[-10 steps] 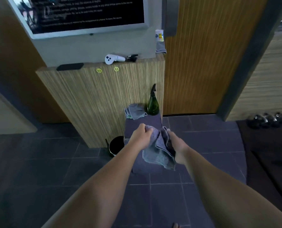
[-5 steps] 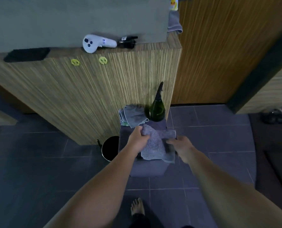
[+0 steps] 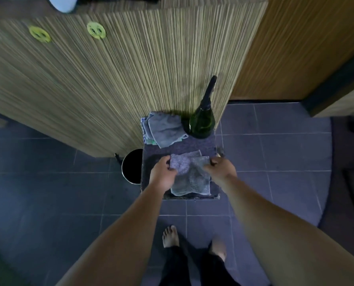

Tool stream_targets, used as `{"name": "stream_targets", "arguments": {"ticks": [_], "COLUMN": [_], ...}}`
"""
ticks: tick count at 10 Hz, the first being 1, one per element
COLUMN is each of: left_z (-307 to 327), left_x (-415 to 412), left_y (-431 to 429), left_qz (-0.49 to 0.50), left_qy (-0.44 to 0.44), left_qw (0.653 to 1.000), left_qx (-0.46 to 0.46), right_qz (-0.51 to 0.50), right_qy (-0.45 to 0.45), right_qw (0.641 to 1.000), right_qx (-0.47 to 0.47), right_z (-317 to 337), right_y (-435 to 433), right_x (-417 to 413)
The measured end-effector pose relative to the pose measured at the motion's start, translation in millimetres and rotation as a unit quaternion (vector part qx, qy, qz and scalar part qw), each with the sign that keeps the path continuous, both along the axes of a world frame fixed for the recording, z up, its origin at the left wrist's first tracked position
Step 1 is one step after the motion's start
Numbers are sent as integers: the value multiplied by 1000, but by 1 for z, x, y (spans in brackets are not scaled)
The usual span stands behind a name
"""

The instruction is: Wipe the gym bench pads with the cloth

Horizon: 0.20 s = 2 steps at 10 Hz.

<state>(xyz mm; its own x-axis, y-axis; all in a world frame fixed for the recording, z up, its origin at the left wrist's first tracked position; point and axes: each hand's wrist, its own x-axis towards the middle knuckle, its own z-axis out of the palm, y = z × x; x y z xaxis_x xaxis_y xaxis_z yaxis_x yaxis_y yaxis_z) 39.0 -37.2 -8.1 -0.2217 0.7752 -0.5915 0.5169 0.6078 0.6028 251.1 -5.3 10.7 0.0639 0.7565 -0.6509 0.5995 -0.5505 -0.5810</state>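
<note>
A grey cloth (image 3: 189, 175) lies spread on the near half of a small purple padded stool (image 3: 194, 144). My left hand (image 3: 162, 175) grips the cloth's left edge with curled fingers. My right hand (image 3: 220, 168) pinches its right top corner. Both hands sit low on the pad, with the cloth stretched between them.
A dark green bottle (image 3: 201, 120) and a second folded grey cloth (image 3: 164, 129) sit on the stool's far end, against a striped wooden counter (image 3: 120, 79). A black bucket (image 3: 131, 167) stands left of the stool. My bare feet (image 3: 171, 236) are on the tiled floor below.
The cloth came down from a bunched hold in the air and now lies flat on the stool. My head tilted down and moved closer.
</note>
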Motion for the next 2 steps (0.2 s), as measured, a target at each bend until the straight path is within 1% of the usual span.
{"name": "stream_targets", "arguments": {"ticks": [1,2], "left_z": [4,13], "left_x": [0,2], "left_y": [-1,-3], "left_qz": [-14,-32], "left_qy": [17,21], "left_qw": [1000,999], "left_qx": [-8,-8], "right_qz": [20,22], "right_qy": [-16,39], "right_qw": [1000,999], "right_qx": [-13,-19], "right_z": [2,9], "right_y": [-2,-9], "right_x": [9,14]}}
